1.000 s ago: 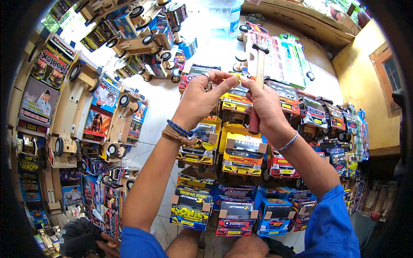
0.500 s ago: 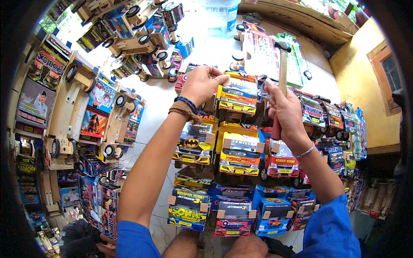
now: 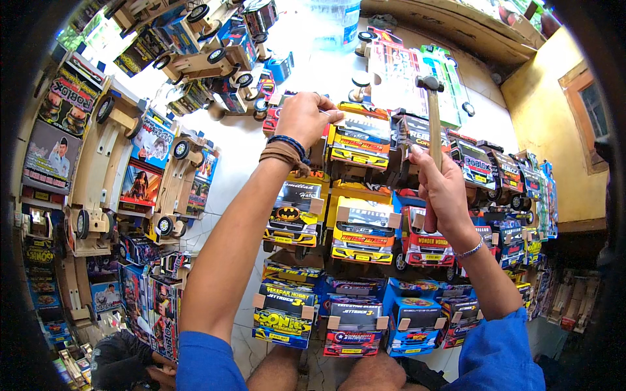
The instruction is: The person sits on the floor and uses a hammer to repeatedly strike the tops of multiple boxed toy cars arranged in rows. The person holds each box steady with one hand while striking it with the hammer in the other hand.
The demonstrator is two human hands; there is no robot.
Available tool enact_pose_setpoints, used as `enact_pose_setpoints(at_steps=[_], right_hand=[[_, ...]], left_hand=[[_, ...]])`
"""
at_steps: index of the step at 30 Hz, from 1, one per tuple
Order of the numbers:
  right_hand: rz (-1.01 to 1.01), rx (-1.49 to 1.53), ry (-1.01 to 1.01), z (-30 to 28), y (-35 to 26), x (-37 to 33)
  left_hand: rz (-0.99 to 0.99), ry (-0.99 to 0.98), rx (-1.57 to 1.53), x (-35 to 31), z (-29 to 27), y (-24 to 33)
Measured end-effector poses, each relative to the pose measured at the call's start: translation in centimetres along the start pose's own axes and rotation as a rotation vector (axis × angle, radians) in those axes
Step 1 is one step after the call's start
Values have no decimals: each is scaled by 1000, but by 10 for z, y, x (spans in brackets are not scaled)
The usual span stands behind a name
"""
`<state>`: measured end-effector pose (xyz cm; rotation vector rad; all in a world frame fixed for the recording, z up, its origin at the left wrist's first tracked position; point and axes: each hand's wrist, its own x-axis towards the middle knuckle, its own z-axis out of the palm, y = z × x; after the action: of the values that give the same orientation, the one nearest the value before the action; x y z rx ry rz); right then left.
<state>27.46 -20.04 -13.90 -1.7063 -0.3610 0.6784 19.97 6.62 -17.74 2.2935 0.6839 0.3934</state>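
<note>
Head view: hands, fingertips close together a second ago, now stand apart. Left hand (image 3: 304, 125) at the upper left corner of the yellow toy truck (image 3: 360, 142), fingers narrowed (pinching something small? cannot tell). Right hand (image 3: 447, 197) wraps the wooden-handled hammer (image 3: 434, 127), head up, right of that truck: left has the corner, hammer stands off.
</note>
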Motion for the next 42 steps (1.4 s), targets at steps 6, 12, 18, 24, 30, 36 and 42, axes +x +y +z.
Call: enact_pose_setpoints(at_steps=[6, 12, 18, 24, 30, 36, 42], right_hand=[[-115, -144, -66, 0, 9, -6], [-108, -138, -112, 0, 13, -8], [-100, -149, -102, -4, 17, -7], [-355, -434, -93, -5, 22, -7], [-596, -908, -134, -15, 28, -7], [-772, -1103, -96, -17, 34, -2], [-839, -1090, -50, -17, 29, 1]], left_hand=[[-39, 9, -24, 1, 0, 5], [-45, 18, -48, -1, 2, 5], [39, 29, 0, -2, 2, 5], [80, 67, 20, -4, 5, 6], [77, 59, 18, -5, 5, 6], [82, 69, -14, -6, 5, 6], [94, 71, 1, -5, 6, 5]])
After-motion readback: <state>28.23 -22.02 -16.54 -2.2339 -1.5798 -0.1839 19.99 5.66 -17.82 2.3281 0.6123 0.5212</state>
